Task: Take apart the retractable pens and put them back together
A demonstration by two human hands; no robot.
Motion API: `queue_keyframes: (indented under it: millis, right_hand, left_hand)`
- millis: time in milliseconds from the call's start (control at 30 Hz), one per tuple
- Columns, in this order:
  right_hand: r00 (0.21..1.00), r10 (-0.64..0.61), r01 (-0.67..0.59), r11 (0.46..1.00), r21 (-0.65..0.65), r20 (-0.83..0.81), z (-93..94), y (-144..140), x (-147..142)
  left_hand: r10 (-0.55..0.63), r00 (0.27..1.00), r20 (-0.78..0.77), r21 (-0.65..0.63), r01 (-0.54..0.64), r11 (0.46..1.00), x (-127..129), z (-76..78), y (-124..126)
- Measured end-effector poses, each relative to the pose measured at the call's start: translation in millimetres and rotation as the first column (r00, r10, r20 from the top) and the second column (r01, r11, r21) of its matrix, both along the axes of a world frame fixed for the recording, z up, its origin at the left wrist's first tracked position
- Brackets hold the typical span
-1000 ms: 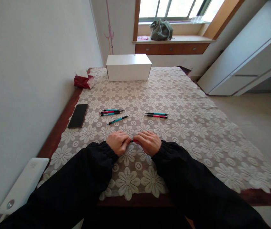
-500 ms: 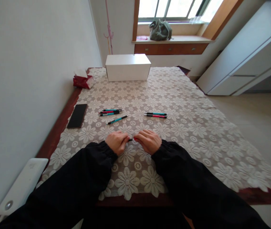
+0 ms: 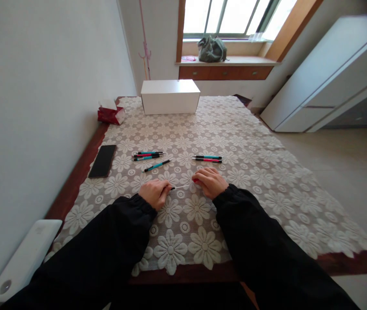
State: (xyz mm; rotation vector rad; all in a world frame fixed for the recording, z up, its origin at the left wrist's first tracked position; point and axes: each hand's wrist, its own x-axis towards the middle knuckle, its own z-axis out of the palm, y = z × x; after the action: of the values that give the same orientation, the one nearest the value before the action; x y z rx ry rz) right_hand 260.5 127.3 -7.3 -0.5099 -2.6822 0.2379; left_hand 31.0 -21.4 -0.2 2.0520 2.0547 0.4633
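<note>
Thin white pen refill (image 3: 181, 187) stretched between both hands: left hand (image 3: 153, 193) fingers pinched its dark tip, right hand (image 3: 209, 181) fingers curled around a red pen barrel (image 3: 196, 181); white rectangular box (image 3: 169, 96) stood closed.

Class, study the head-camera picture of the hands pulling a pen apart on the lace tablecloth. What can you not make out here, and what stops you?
- Red pen barrel, head view: mostly hidden inside the right hand.
- Black pen tip piece: its rest hidden by the left hand.
- Thin white refill: too small to show ink or markings.
- White rounded device: cut off by the bottom-left edge.
- Closed white cardboard box: contents hidden.
</note>
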Motion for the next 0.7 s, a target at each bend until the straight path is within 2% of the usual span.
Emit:
queue_keyframes:
  millis: [133,267,433,567,700]
  right_hand:
    - [0.998,-0.069,0.069,0.998,-0.010,0.011,-6.5,12.5,7.7]
    - [0.994,-0.111,0.111,0.994,0.017,-0.002,-11.4,12.5,6.2]
    - [0.991,0.023,-0.023,1.000,-0.004,-0.129,-4.7,-8.6,-6.5]
    - [0.989,0.097,-0.102,0.994,-0.039,-0.111,-3.4,-32.2,-19.0]
    - [0.991,0.122,-0.124,0.992,-0.038,-0.058,-8.6,-41.9,-25.2]
  left_hand:
    - [-0.011,1.000,0.014,0.000,0.011,1.000,0.9,2.2,-0.7]
    - [-0.033,0.998,0.048,-0.004,0.033,0.999,1.5,4.2,-0.7]
    - [-0.061,0.995,0.073,0.033,0.059,0.998,1.3,1.7,0.0]
    - [-0.158,0.981,0.115,0.088,0.148,0.985,0.9,-3.4,1.1]
    - [-0.221,0.966,0.132,0.114,0.207,0.972,0.2,-6.7,1.6]
